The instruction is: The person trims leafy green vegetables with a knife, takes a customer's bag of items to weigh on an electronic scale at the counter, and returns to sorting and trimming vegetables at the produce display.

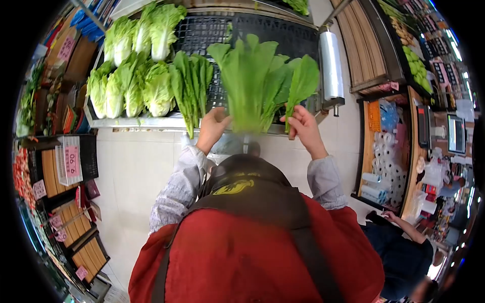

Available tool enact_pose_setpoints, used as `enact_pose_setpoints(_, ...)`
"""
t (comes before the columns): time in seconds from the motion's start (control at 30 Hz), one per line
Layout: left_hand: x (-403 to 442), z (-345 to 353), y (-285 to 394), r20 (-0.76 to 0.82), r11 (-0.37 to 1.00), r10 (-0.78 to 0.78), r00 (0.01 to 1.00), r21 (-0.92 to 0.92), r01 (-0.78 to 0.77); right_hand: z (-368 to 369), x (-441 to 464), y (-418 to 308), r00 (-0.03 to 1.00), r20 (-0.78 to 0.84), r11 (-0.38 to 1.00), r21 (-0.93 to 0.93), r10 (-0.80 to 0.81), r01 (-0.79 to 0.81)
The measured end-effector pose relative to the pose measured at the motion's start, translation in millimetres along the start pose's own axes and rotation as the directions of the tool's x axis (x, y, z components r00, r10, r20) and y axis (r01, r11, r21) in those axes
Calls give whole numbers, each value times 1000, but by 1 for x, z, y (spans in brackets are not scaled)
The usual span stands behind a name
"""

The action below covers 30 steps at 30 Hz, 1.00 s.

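A large bunch of leafy greens point(246, 76), blurred down its middle, stands out in front of me at the display's front edge. Just left of its base is my left hand point(214, 126), fingers half curled and thumb apart, with nothing visible between them; whether it touches the bunch I cannot tell. My right hand point(305, 130) pinches a single leafy green stalk point(304, 83) near its lower end, leaf pointing away from me. A smaller bunch of long-leaf greens point(192, 83) lies beyond my left hand, its stems over the display edge.
Several napa cabbages point(123, 40) fill the left of the display, beside a black crate point(199, 30). A roll of clear plastic film point(331, 65) is mounted at the right. Bag rolls point(386, 166) sit on a shelf. A person in dark clothes point(396, 255) is at lower right.
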<state>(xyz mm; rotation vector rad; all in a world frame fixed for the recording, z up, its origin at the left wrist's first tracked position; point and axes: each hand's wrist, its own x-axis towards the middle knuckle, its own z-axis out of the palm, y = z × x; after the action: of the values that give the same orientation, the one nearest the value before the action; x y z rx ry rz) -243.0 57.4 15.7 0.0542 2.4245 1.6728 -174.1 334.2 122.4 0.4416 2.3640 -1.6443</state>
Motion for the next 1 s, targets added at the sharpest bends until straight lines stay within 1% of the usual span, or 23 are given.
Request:
enact_pose_setpoints(0.07,9,15,3,38,999,8,999,47,-10,-22,12,58,990,-108,987,-138,-94,78)
enact_pose_setpoints(0.13,12,22,25,80,986,-105,991,139,93,-39,13,94,960,-201,951,-280,-196,135)
enact_pose_setpoints(0.17,13,25,24,63,979,-109,992,179,97,-42,13,111,930,-265,929,-335,-253,157)
enact_pose_setpoints(0.2,14,27,25,74,978,-109,991,184,93,-47,12,115,930,-274,932,-330,-246,149)
enact_pose_setpoints(0.27,15,28,27,12,963,-87,996,258,81,-54,12,121,967,-223,885,-465,-120,3)
enact_pose_setpoints(0.33,16,29,26,23,963,-95,995,254,86,-53,19,136,964,-231,884,-467,-131,8)
enact_pose_setpoints(0.4,16,31,19,-2,952,-47,999,304,45,-50,25,143,963,-228,883,-469,-143,20)
enact_pose_setpoints(0.43,17,31,15,-3,961,-69,998,268,68,-48,28,143,961,-227,861,-508,-159,23)
enact_pose_setpoints(0.47,17,31,10,-9,959,-77,997,274,76,-46,30,142,958,-224,837,-547,-177,27)
enact_pose_setpoints(0.53,15,30,6,-5,980,-145,989,138,144,-42,34,144,957,-231,825,-566,-175,14)
enact_pose_setpoints(0.57,14,30,4,-23,984,-115,993,132,117,-40,35,144,953,-247,808,-589,-175,-5)
enact_pose_setpoints(0.6,14,30,2,-33,983,-123,992,135,126,-38,35,143,956,-235,809,-587,-175,4)
enact_pose_setpoints(0.67,13,28,-2,-66,993,-80,995,80,85,-36,31,139,948,-288,803,-592,-134,-67)
enact_pose_setpoints(0.7,11,26,7,-46,994,-107,993,-10,107,-35,28,134,939,-310,812,-581,-152,-60)
enact_pose_setpoints(0.73,10,25,7,-55,994,-113,992,-10,113,-32,23,126,942,-299,811,-582,-154,-52)
enact_pose_setpoints(0.77,9,23,7,7,959,-193,981,-209,190,-29,17,117,907,-363,822,-569,-213,-35)
enact_pose_setpoints(0.8,9,21,7,82,879,-254,964,-395,266,-27,13,107,864,-426,831,-557,-269,-15)
enact_pose_setpoints(0.83,9,20,4,71,868,-273,959,-411,278,-21,10,95,850,-439,859,-512,-292,31)
enact_pose_setpoints(0.87,10,19,1,63,868,-275,959,-413,276,-8,10,91,852,-432,857,-513,-296,37)
enact_pose_setpoints(0.9,10,18,-3,91,872,-277,957,-394,290,7,11,86,881,-299,848,-497,-366,184)
enact_pose_setpoints(0.93,8,14,-7,119,876,-280,953,-375,304,28,11,76,885,-161,827,-459,-437,325)
enact_pose_setpoints(0.97,7,13,-8,117,877,-288,950,-366,311,45,12,64,938,-120,892,-367,-326,263)
enact_pose_setpoints(1.0,6,13,-6,115,877,-289,950,-368,311,62,14,52,958,-93,919,-322,-271,229)
